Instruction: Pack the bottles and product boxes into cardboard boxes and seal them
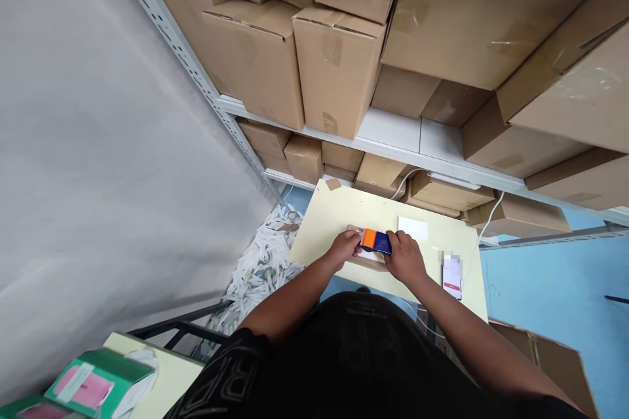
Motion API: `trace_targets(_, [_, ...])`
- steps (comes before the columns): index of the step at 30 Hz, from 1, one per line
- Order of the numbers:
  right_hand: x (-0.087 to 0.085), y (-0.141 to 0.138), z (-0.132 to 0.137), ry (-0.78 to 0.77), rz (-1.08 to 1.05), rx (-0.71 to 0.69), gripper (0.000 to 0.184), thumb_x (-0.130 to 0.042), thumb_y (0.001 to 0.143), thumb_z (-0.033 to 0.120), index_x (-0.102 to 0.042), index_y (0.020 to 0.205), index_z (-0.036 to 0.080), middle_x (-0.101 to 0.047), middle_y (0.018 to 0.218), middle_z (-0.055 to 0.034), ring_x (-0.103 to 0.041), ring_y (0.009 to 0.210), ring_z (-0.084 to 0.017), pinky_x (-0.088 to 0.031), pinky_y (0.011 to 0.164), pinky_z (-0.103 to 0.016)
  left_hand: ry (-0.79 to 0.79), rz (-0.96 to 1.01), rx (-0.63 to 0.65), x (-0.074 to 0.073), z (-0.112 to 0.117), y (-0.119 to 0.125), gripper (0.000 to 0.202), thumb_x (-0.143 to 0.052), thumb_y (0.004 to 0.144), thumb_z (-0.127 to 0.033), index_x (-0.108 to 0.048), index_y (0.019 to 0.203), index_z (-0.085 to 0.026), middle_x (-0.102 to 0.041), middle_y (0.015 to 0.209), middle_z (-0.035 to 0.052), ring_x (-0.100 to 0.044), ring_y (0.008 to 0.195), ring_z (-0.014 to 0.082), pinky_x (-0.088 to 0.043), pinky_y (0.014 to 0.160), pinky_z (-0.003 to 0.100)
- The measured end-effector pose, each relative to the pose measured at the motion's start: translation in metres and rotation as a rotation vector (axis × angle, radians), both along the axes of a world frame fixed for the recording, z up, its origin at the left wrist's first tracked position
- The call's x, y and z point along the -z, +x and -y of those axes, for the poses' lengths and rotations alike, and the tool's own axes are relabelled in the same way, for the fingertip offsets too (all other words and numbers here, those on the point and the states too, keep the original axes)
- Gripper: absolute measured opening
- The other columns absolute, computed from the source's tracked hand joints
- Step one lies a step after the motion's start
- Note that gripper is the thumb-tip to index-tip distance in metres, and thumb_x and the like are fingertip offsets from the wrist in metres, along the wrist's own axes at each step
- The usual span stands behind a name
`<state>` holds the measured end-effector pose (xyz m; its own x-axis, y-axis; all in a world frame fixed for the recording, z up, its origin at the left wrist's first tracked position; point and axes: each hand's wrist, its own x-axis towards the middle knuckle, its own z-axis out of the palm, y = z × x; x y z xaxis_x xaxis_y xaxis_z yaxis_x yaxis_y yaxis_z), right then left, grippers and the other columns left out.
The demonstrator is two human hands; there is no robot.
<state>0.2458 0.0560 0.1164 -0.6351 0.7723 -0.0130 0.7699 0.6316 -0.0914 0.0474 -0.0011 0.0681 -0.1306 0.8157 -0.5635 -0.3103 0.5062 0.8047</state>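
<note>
A small cardboard box [366, 263] lies on the pale yellow table, close to its front edge. Over it is an orange and blue tape dispenser [376, 241], its orange end to the left. My right hand [405, 256] is closed around the blue end of the dispenser. At the left end of the box, my left hand [345, 247] has its fingers curled on the cardboard, right beside the orange end. The dispenser and my hands hide much of the box top.
On the table [314, 236] are a white pad [412, 228], a phone [451, 276] and a cardboard scrap [333, 184]. Shelves of cardboard boxes [339, 65] rise behind. Paper strips [263, 268] pile up on the left floor; a green box [98, 380] sits lower left.
</note>
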Motion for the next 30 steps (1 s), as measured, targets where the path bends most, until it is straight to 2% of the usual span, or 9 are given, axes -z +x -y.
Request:
trace_targets(6, [-0.003, -0.003, 0.001, -0.001, 0.018, -0.018, 0.051, -0.062, 0.083, 0.022, -0.054, 0.133, 0.015, -0.059, 0.11, -0.0136, -0.052, 0.099, -0.03, -0.039, 0.088, -0.04, 0.013, 0.12, -0.03, 0.009, 0.002, 0.0, 0.034, -0.065, 0.089, -0.05, -0.065, 0.095, -0.017, -0.062, 0.072, -0.0007, -0.056, 0.059, 0.0101, -0.042, 0.056, 0.021])
trace_targets(10, [-0.008, -0.002, 0.001, -0.002, 0.013, -0.024, 0.051, -0.063, 0.083, 0.023, -0.054, 0.133, 0.016, -0.059, 0.11, -0.0135, -0.052, 0.099, -0.03, -0.039, 0.088, -0.04, 0.02, 0.192, -0.064, 0.009, 0.002, 0.001, 0.033, -0.069, 0.086, -0.049, -0.064, 0.093, -0.017, -0.06, 0.073, -0.0016, -0.053, 0.056, 0.0078, -0.04, 0.054, 0.02])
trace_targets(13, [-0.013, -0.002, 0.001, 0.01, 0.021, -0.027, 0.05, -0.064, 0.084, 0.024, -0.055, 0.133, 0.017, -0.059, 0.11, -0.0134, -0.053, 0.099, -0.03, -0.038, 0.088, -0.04, 0.054, 0.199, -0.05, 0.007, 0.003, 0.001, 0.027, -0.071, 0.082, -0.042, -0.062, 0.089, -0.017, -0.059, 0.072, -0.0022, -0.051, 0.055, 0.0073, -0.04, 0.054, 0.02])
trace_targets(18, [-0.02, -0.013, 0.003, 0.01, 0.061, -0.073, 0.047, -0.063, 0.087, 0.028, -0.056, 0.132, 0.015, -0.059, 0.108, -0.0141, -0.054, 0.097, -0.03, -0.038, 0.085, -0.04, 0.103, 0.032, -0.088, 0.0, 0.004, -0.008, 0.012, -0.066, 0.08, -0.029, -0.061, 0.081, -0.017, -0.059, 0.067, -0.0025, -0.05, 0.054, 0.0082, -0.04, 0.055, 0.021])
trace_targets(23, [-0.02, -0.016, -0.004, -0.037, 0.046, -0.131, 0.052, -0.063, 0.089, 0.033, -0.054, 0.137, 0.016, -0.059, 0.108, -0.0129, -0.055, 0.099, -0.03, -0.039, 0.088, -0.038, 0.088, -0.152, -0.113, 0.0, 0.009, -0.033, 0.011, -0.062, 0.082, -0.029, -0.066, 0.083, -0.018, -0.064, 0.068, -0.0003, -0.055, 0.059, 0.0123, -0.046, 0.061, 0.025])
trace_targets(27, [-0.018, 0.0, -0.015, -0.054, 0.059, -0.126, 0.057, -0.065, 0.085, 0.031, -0.054, 0.139, 0.017, -0.059, 0.109, -0.0124, -0.055, 0.098, -0.03, -0.039, 0.089, -0.038, 0.027, -0.359, -0.181, 0.012, 0.014, -0.065, 0.015, -0.058, 0.084, -0.027, -0.069, 0.091, -0.019, -0.071, 0.08, 0.0027, -0.064, 0.07, 0.0162, -0.051, 0.069, 0.028])
trace_targets(30, [-0.014, 0.01, -0.019, -0.052, 0.108, -0.122, 0.057, -0.064, 0.084, 0.03, -0.055, 0.139, 0.017, -0.059, 0.109, -0.0127, -0.055, 0.095, -0.029, -0.039, 0.087, -0.039, 0.008, -0.564, -0.111, 0.027, 0.016, -0.082, 0.017, -0.054, 0.089, -0.026, -0.069, 0.092, -0.02, -0.074, 0.087, 0.0042, -0.067, 0.078, 0.0193, -0.052, 0.074, 0.031])
